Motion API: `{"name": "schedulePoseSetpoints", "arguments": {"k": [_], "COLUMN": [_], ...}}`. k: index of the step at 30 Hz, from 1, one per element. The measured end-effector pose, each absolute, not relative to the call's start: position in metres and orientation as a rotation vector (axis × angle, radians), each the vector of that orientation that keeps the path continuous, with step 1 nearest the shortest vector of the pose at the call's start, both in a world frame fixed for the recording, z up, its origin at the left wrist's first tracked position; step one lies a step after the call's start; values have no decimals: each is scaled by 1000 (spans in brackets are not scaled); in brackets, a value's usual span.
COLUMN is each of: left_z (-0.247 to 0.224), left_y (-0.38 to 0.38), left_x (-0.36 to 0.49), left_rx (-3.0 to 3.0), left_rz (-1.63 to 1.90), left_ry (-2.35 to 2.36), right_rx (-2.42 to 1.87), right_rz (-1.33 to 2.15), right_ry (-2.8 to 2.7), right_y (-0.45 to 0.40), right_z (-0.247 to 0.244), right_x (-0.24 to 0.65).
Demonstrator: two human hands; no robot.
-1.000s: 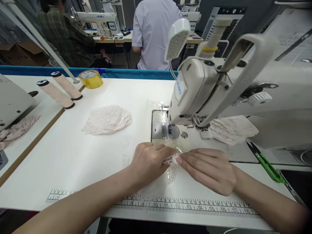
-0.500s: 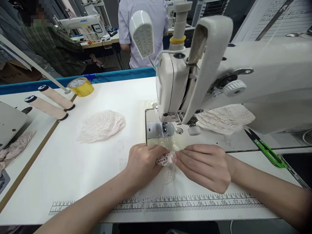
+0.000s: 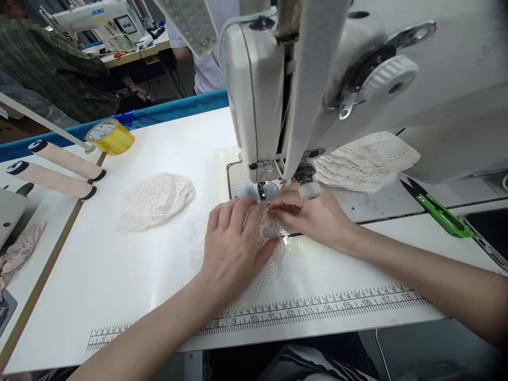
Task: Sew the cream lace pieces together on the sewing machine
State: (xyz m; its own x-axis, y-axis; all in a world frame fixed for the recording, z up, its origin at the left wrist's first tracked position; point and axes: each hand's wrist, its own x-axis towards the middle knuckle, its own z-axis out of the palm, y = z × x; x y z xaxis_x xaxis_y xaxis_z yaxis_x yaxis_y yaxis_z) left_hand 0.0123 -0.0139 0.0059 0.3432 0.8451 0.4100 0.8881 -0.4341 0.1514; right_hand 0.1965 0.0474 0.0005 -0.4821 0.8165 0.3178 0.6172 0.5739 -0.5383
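A piece of white lace [image 3: 273,267] lies below the needle area of the sewing machine [image 3: 262,95], its lower end trailing toward the printed ruler. My left hand [image 3: 234,243] rests on the lace's left side, fingers stretched forward and thumb apart. Close to the presser foot [image 3: 262,191], my right hand [image 3: 311,211] pinches the lace's upper edge between thumb and fingers. Part of the lace is hidden beneath both hands.
A lace pile [image 3: 159,201] lies left, another lace stack [image 3: 369,159] behind the machine arm. Green thread snips [image 3: 440,211] lie right. Yellow tape [image 3: 110,136] and two thread cones [image 3: 51,180] stand far left. A person in a plaid shirt [image 3: 51,69] sits beyond.
Both hands have moved forward with the lace, up to the presser foot. My left hand has flattened out from a grip. The camera has come closer to the machine.
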Motion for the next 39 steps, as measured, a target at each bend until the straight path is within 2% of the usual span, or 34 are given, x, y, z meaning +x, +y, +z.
{"name": "schedulePoseSetpoints", "arguments": {"k": [5,9,12,18,21,29,39], "left_z": [7,7,7,6,6,4,1], "left_y": [-23,-30,-28,-16,-16,-15,-8], "left_x": [18,23,21,13,13,13,10], "left_rx": [-2477,-2459,-2504,-2550,-2538,-2533,-2530], "left_rz": [-507,-376,-384,-457,-457,-479,-499], "left_ry": [-1262,-1202,-1232,-1234,-1246,-1295,-1312], "right_rx": [-1220,-1251,-1220,-879,-861,-841,-884], "right_rz": [565,593,423,-215,-379,-541,-529], "right_ry": [-2225,-2193,-2265,-2470,-2528,-2558,-2586], "right_y": [51,55,54,43,40,38,40], "right_z": [1,1,1,-2,-2,-1,-4], "right_x": [192,191,196,206,206,203,201]}}
